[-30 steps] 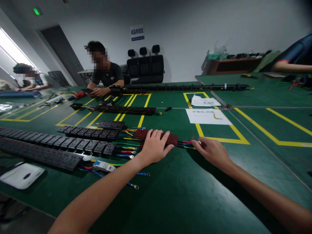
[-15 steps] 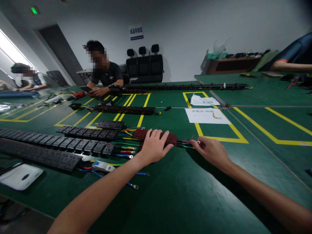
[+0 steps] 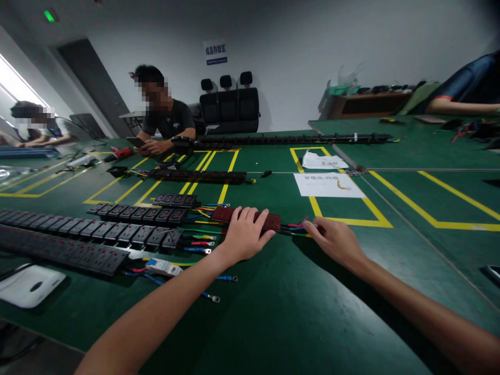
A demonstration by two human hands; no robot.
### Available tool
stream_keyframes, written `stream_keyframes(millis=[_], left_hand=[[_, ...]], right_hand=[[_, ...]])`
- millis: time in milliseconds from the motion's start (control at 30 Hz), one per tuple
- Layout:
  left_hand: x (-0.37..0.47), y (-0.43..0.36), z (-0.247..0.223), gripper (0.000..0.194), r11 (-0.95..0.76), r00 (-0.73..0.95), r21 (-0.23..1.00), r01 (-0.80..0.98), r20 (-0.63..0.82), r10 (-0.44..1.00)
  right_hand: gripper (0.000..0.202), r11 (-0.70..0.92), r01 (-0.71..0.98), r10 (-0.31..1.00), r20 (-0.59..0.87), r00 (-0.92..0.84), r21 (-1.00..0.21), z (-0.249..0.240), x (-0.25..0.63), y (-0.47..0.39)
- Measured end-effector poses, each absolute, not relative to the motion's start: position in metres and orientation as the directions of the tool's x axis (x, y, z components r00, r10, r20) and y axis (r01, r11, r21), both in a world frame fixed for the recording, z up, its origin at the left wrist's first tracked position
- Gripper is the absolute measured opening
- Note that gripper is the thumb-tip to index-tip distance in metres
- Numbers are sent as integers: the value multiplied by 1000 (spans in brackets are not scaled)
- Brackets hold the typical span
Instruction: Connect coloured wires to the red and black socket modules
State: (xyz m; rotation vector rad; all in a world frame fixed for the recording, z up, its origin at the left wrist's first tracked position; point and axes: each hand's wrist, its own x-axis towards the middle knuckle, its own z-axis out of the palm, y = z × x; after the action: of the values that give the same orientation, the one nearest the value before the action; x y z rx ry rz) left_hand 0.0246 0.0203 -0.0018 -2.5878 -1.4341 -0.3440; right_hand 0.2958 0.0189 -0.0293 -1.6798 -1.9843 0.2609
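Observation:
My left hand (image 3: 247,233) lies across a dark red socket strip (image 3: 272,221), its fingers over the top and its thumb by the near edge. The hand is closed over the strip and hides its middle. Black, red, blue and green-yellow wires (image 3: 294,228) come out of the strip's right end. At their far end my right hand (image 3: 334,237) is closed in a pinch on them; the wire tips are mostly hidden by the fingers. To the left of the red strip lie rows of black socket modules (image 3: 146,237) with ring-terminal leads (image 3: 199,250).
A blue-and-white breaker (image 3: 164,267) sits on wires at the front left, beside a white device (image 3: 33,285). Paper sheets (image 3: 328,186) lie beyond my right hand. Across the green table a person (image 3: 167,122) holds a phone; a long black strip (image 3: 297,139) lies at the back.
The view has shifted slightly, so everything sits a little further left. Both hands keep their places on the red strip and its wires.

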Motion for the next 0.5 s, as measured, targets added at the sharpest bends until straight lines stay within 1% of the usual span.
stream_keyframes(millis=[100, 233, 500], left_hand=[[25, 20, -1, 64, -522, 510, -32, 852, 274, 815], [25, 20, -1, 64, -522, 509, -30, 853, 273, 816], [25, 20, -2, 64, -524, 510, -25, 851, 277, 814]], right_hand=[[58, 254, 829, 948, 297, -112, -498, -27, 296, 18], [55, 269, 830, 940, 320, -116, -488, -27, 296, 18], [48, 237, 844, 952, 288, -104, -480, -30, 297, 20]])
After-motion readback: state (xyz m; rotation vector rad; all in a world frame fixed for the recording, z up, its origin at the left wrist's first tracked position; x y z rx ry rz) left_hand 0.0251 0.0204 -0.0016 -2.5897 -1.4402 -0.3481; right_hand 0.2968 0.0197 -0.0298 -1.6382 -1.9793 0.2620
